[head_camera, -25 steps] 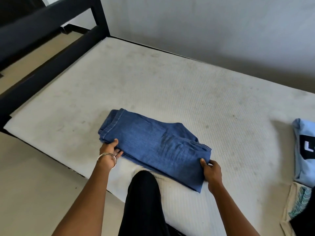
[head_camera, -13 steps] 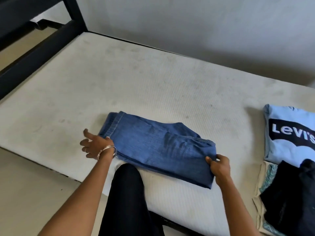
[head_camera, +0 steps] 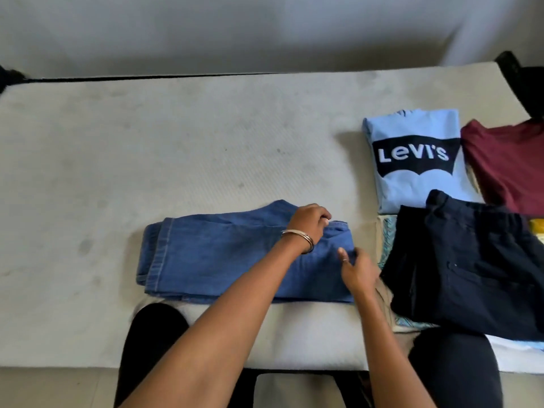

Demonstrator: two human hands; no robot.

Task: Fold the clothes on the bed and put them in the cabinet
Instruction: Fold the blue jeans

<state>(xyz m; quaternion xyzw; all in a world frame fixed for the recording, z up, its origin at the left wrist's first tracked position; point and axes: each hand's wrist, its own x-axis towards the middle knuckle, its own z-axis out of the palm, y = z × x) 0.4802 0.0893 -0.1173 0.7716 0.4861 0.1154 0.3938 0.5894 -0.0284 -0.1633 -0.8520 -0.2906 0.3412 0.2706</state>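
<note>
Jeans [head_camera: 212, 257]: blue denim, folded into a flat oblong, lying on the near-middle part of the mattress [head_camera: 147, 148], hems at the left end, waistband end at the right.

Left hand [head_camera: 309, 223]: reaches across the jeans to their far right corner; fingers curled over the denim edge there, gripping it. A metal bangle [head_camera: 297, 240] sits on the wrist.

Right hand [head_camera: 357, 267]: at the near right edge of the jeans; thumb and fingers pinch the fabric at that end.

Black-clad knees: left knee [head_camera: 156, 328] and right knee [head_camera: 453, 357] press against the near edge of the mattress.

Patterned cloth [head_camera: 385, 248]: pale with teal markings, just right of the jeans, mostly covered by the dark garment.

Light blue T-shirt [head_camera: 412, 125]: folded, printed "Levi's" in white on a dark shape, far right of the jeans.

Dark garment [head_camera: 471, 269]: navy or black, folded, overlapping the near edge of the blue T-shirt.

Maroon shirt [head_camera: 512, 160]: folded, at the right edge, beside the blue T-shirt.

Wall [head_camera: 235, 30]: grey, behind the far side of the mattress.
</note>
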